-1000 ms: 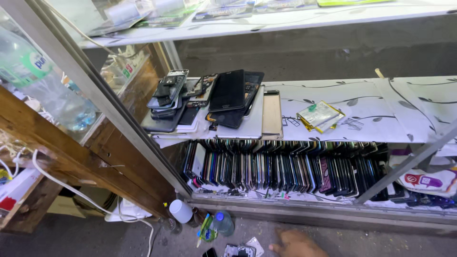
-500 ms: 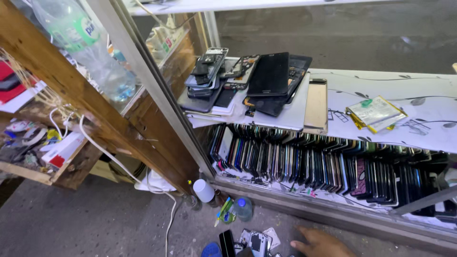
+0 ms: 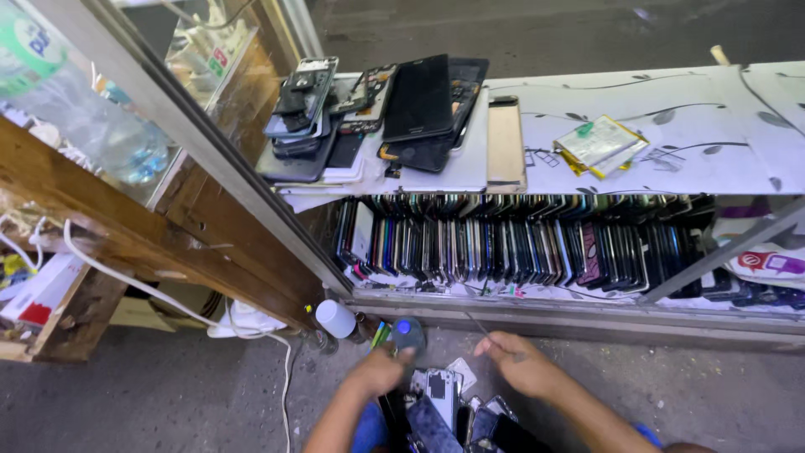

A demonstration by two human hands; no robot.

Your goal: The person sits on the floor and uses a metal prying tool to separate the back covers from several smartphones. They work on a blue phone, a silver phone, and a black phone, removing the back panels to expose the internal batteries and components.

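A white leaf-patterned shelf (image 3: 713,109) carries stacked phones (image 3: 302,105), dark screens (image 3: 428,105) and a flat battery (image 3: 599,143).

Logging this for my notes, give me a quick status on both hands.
Left hand on the phone parts pile. Right hand pinching a thin tool. White bottle close by the left hand.

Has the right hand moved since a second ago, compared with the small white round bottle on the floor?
Yes. The right hand has come further into view, now holding a thin tool right of the small white round bottle.
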